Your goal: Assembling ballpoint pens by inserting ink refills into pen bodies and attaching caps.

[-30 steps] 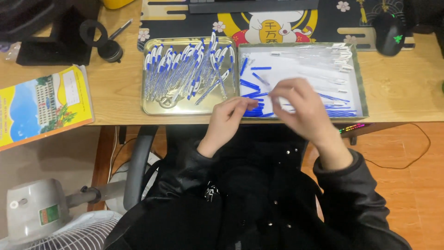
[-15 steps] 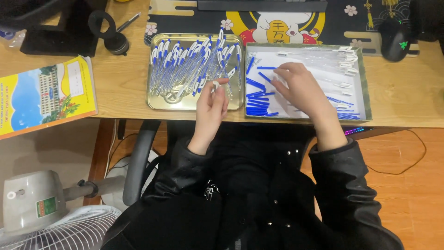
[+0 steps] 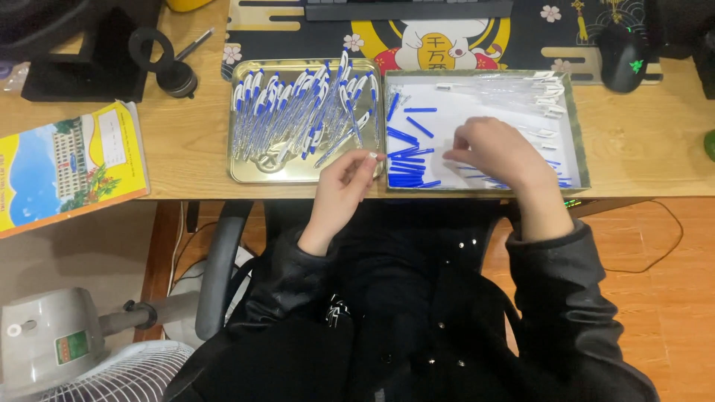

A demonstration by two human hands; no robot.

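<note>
Below, the left hand (image 3: 344, 179) pinched a small white piece at the metal tray's (image 3: 246, 176) near rim, while the right hand (image 3: 495, 151) curled loosely inside the neighbouring box (image 3: 581, 149) of blue caps (image 3: 408, 136).

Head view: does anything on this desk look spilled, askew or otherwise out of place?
Nothing stands out. The pens lie heaped inside the metal tray, and the blue refills stay inside the white box. The left hand holds a small white piece; the right hand reaches into the box.

Home desk setup: wooden desk (image 3: 186, 141), keyboard (image 3: 408, 9), mouse (image 3: 622, 56), printed desk mat (image 3: 447, 41), floor fan (image 3: 89, 365).
</note>
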